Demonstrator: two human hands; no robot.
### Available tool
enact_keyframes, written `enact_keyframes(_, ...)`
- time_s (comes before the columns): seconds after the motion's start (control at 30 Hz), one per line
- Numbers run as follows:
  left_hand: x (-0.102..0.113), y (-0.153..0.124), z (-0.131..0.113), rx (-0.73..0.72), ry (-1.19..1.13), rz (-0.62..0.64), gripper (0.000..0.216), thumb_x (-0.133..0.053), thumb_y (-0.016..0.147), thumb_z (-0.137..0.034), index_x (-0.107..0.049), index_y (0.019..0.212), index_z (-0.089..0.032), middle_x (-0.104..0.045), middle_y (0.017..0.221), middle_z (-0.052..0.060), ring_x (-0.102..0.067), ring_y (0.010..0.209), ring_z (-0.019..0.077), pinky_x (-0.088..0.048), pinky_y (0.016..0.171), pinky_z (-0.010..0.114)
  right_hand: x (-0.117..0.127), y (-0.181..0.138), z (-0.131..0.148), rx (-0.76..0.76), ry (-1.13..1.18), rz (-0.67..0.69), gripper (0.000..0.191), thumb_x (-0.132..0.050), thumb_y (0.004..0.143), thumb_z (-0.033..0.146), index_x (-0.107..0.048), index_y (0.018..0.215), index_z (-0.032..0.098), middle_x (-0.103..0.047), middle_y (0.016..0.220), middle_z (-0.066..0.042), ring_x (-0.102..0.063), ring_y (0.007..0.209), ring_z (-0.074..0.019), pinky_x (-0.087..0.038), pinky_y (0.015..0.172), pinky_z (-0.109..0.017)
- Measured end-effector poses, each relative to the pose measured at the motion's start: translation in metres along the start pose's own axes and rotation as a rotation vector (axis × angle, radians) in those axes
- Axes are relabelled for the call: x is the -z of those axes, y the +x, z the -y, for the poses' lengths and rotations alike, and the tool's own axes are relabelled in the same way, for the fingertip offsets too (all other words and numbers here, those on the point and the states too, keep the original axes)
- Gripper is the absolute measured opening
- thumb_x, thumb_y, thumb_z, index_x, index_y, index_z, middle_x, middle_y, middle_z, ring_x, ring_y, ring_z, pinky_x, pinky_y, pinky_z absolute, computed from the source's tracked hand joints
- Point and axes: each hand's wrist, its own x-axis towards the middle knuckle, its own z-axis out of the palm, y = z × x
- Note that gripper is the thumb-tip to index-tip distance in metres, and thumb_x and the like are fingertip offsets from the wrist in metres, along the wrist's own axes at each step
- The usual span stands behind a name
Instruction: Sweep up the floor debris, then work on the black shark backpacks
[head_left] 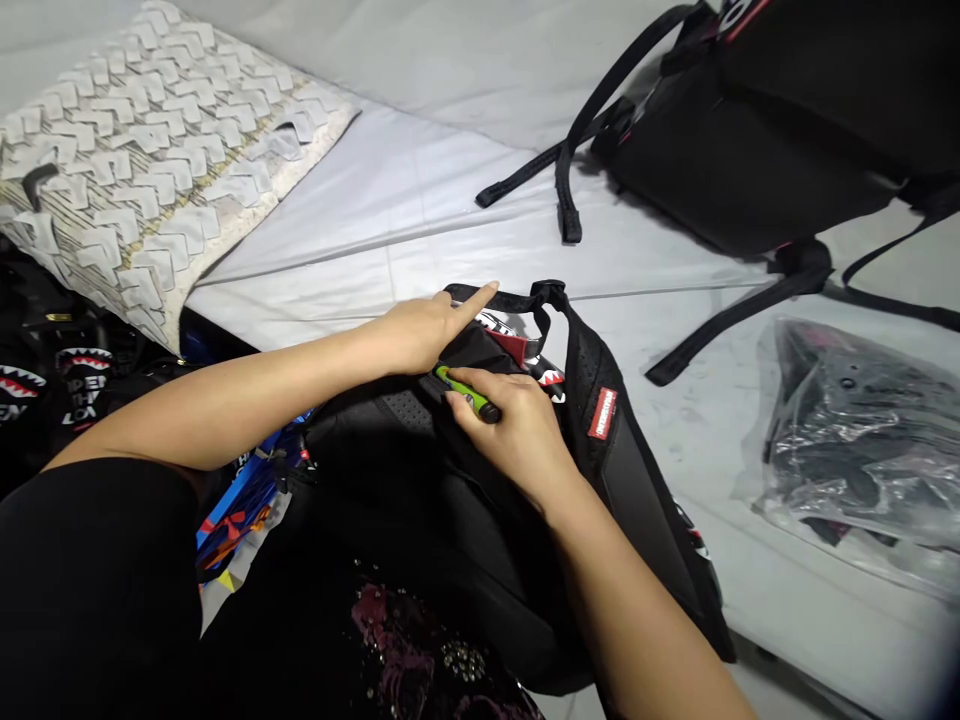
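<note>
A black backpack [420, 480] lies across my lap and the white surface, with a red label [602, 413] on its shoulder strap and a shark-mouth print near its top. My left hand [424, 330] rests on the upper edge of the backpack, its index finger stretched out along the top handle [540, 297]. My right hand [514, 425] is closed around a small green-handled tool [466, 392] with a black end, its tip pressed against the fabric just below my left hand.
A second black backpack [757, 130] with loose straps lies at the far right. A bag wrapped in clear plastic [855, 440] sits at the right. A white woven bag [142, 150] lies at the left, above black shark-print bags [45, 385]. Blue packaging [247, 495] lies by my left arm.
</note>
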Motion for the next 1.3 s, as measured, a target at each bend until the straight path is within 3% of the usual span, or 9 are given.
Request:
enact_keyframes(0.13,-0.0023,0.0016,0.0014,-0.007,-0.020,-0.014,0.096,-0.053,0.086,-0.016,0.007,0.160,-0.025,-0.056,0.124,0.016,-0.065,0.095,0.0242,-0.048,0.077,0.030,0.0028,0.0026,0.0042,-0.025,-0.104,0.049,0.023,-0.064,0.089,0.021,-0.075,0.110,0.018,-0.078,0.094,-0.010,-0.073,0.084,-0.0284,-0.053,0.082,-0.042)
enact_keyframes(0.37,-0.0021,0.0025,0.0014,-0.003,-0.021,-0.004,0.095,-0.053,0.086,-0.017,0.005,0.161,-0.026,-0.056,0.125,0.016,-0.065,0.093,0.0240,-0.048,0.075,0.030,0.0014,0.0034,0.0041,-0.012,-0.074,0.033,0.024,-0.064,0.089,0.021,-0.075,0.110,0.022,-0.079,0.094,-0.007,-0.074,0.085,-0.0264,-0.054,0.084,-0.040)
enact_keyframes(0.8,0.0037,0.0037,-0.0013,0.001,-0.001,0.032,0.100,-0.055,0.082,-0.014,0.007,0.160,-0.027,-0.054,0.130,0.017,-0.064,0.095,0.0234,-0.049,0.077,0.030,0.0039,-0.0052,-0.0012,-0.123,0.126,0.032,0.029,-0.067,0.086,0.015,-0.075,0.114,0.020,-0.077,0.108,-0.007,-0.073,0.098,-0.0285,-0.056,0.093,-0.045)
enact_keyframes(0.97,0.0055,0.0039,-0.0015,-0.021,0.007,0.045,0.097,-0.055,0.084,-0.017,0.005,0.160,-0.023,-0.055,0.127,0.018,-0.064,0.093,0.0237,-0.049,0.077,0.030,-0.0010,-0.0043,-0.0024,-0.138,0.302,-0.010,0.030,-0.066,0.087,0.014,-0.075,0.114,0.021,-0.076,0.113,-0.004,-0.073,0.101,-0.0237,-0.057,0.095,-0.038)
enact_keyframes(1.3,0.0004,0.0058,0.0023,-0.022,-0.010,0.030,0.097,-0.053,0.084,-0.012,0.006,0.160,-0.026,-0.054,0.125,0.015,-0.064,0.099,0.0248,-0.048,0.080,0.030,-0.0019,-0.0015,0.0005,-0.171,0.230,-0.025,0.030,-0.068,0.084,0.012,-0.076,0.112,0.021,-0.076,0.111,-0.004,-0.073,0.100,-0.0253,-0.056,0.096,-0.039)
